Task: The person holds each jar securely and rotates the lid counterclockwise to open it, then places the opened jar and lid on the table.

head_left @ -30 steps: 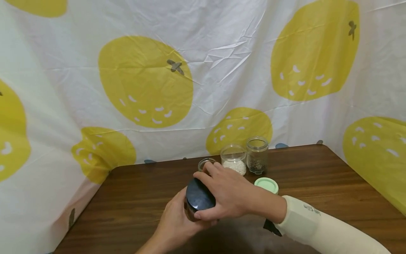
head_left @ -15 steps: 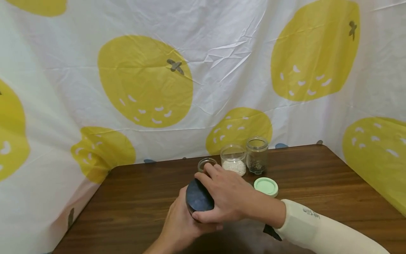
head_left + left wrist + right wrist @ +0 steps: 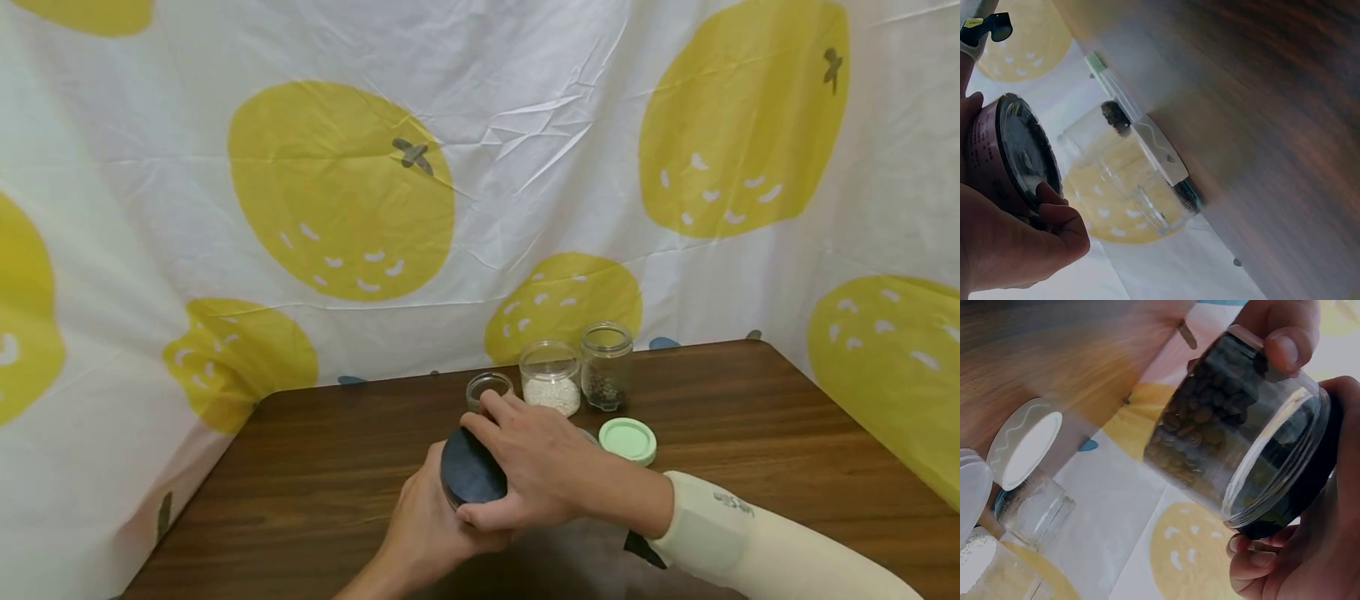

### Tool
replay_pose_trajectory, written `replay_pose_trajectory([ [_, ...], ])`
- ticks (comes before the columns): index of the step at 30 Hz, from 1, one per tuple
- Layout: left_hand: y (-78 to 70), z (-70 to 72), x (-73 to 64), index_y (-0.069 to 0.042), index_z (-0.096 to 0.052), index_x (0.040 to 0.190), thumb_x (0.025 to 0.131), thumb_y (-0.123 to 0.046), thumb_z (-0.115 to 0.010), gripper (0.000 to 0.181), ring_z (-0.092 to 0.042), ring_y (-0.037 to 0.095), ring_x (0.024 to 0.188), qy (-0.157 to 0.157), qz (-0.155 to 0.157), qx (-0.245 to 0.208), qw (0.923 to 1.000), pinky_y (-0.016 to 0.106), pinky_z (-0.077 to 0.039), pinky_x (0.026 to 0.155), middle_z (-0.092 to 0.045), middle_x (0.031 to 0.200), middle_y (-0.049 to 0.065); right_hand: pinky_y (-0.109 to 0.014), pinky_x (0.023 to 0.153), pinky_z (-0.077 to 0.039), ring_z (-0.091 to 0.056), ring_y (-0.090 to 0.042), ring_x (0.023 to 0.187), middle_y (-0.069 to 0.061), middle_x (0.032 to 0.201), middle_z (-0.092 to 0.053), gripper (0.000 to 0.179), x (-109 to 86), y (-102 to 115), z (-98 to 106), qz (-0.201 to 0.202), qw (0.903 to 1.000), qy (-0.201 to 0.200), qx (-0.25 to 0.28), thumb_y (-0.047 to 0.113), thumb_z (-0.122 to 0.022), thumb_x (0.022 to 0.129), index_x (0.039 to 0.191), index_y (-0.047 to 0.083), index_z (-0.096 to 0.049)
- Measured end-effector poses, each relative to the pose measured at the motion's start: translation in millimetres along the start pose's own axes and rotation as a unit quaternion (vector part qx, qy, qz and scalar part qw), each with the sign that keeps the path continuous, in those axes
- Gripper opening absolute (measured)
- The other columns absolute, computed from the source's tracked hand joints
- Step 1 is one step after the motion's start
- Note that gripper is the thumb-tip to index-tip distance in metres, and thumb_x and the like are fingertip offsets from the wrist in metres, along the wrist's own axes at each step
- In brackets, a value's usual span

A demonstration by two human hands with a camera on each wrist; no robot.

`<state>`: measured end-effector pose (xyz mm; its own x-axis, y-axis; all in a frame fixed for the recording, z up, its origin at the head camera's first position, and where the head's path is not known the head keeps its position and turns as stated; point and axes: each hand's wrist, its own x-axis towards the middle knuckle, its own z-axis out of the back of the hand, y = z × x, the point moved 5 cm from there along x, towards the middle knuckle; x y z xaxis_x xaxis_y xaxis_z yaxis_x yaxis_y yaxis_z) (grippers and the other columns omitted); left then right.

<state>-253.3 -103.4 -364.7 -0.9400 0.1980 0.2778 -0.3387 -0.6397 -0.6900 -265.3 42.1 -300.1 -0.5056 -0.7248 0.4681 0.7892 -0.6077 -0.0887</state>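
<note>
My left hand (image 3: pixel 431 529) grips a clear jar of coffee beans (image 3: pixel 1194 425) above the table, its thumb pressed on the jar's side in the right wrist view. A black lid (image 3: pixel 471 471) sits on the jar's mouth. My right hand (image 3: pixel 536 458) holds that lid from above, thumb on the near edge and fingers around the far edge. The jar is tilted, and in the head view the hands hide most of its body. In the left wrist view its base faces the camera, beside a pinkish label (image 3: pixel 986 134).
Behind the hands stand a small glass jar (image 3: pixel 489 385), a jar with white grains (image 3: pixel 552 393) and a taller jar with dark bits (image 3: pixel 606 385). A pale green lid (image 3: pixel 628 442) lies on the wooden table (image 3: pixel 322 483). Lemon-printed cloth (image 3: pixel 525 208) hangs behind.
The jar and lid have tilted slightly, and the shine on the lid has faded. Both hands keep their hold in nearly the same place.
</note>
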Motion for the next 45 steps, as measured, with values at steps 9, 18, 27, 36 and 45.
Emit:
replay_pose_trajectory([
  [9,-1.5,-2.0,-0.1,-0.012,-0.041,0.143,0.066,-0.057,-0.09,0.102,-0.065,0.013,0.098,0.017,-0.001,-0.008,0.9998,0.027,-0.055,0.075,-0.063,0.123,0.004,-0.022,0.058,-0.042,-0.043,-0.007,0.08,0.002,0.109,-0.048,0.078,-1.9,-1.3,-0.9,0.009,0.9999,0.005,0.003,0.076,-0.053,0.083,0.138,0.021,-0.056],
  [18,-1.4,-2.5,0.0,-0.011,-0.041,0.143,0.064,-0.06,-0.09,0.105,-0.066,0.013,0.1,0.016,-0.009,-0.007,0.9998,0.026,-0.055,0.076,-0.064,0.123,0.004,-0.022,0.06,-0.044,-0.044,-0.007,0.079,0.002,0.108,-0.049,0.077,-2.2,-1.2,-0.3,0.017,0.9999,0.0,0.0,0.076,-0.053,0.083,0.136,0.02,-0.057],
  [27,1.1,-3.2,0.2,-0.017,-0.042,0.144,0.062,-0.06,-0.091,0.105,-0.067,0.011,0.099,0.03,-0.003,-0.026,0.9992,0.025,-0.055,0.076,-0.065,0.122,-0.001,-0.022,0.06,-0.043,-0.045,-0.006,0.08,0.003,0.11,-0.05,0.076,-4.0,-0.8,-1.2,0.017,0.9997,0.017,0.004,0.076,-0.053,0.085,0.137,0.021,-0.056],
  [36,0.9,-5.0,-0.4,-0.02,-0.04,0.147,0.066,-0.058,-0.09,0.102,-0.068,0.009,0.098,0.053,-0.023,-0.057,0.9967,0.024,-0.056,0.077,-0.064,0.124,-0.004,-0.021,0.059,-0.042,-0.044,-0.007,0.082,0.003,0.111,-0.049,0.076,-7.9,-0.6,-0.7,0.031,0.9992,0.019,0.014,0.075,-0.053,0.084,0.138,0.022,-0.055],
  [45,-0.2,-5.4,-3.8,-0.03,-0.041,0.145,0.065,-0.048,-0.094,0.098,-0.067,0.007,0.099,0.08,-0.054,-0.1,0.9903,0.026,-0.057,0.08,-0.063,0.126,-0.01,-0.022,0.062,-0.046,-0.045,-0.006,0.086,0.005,0.112,-0.048,0.076,-9.8,2.3,2.1,0.056,0.9975,0.026,0.035,0.077,-0.053,0.084,0.138,0.023,-0.055],
])
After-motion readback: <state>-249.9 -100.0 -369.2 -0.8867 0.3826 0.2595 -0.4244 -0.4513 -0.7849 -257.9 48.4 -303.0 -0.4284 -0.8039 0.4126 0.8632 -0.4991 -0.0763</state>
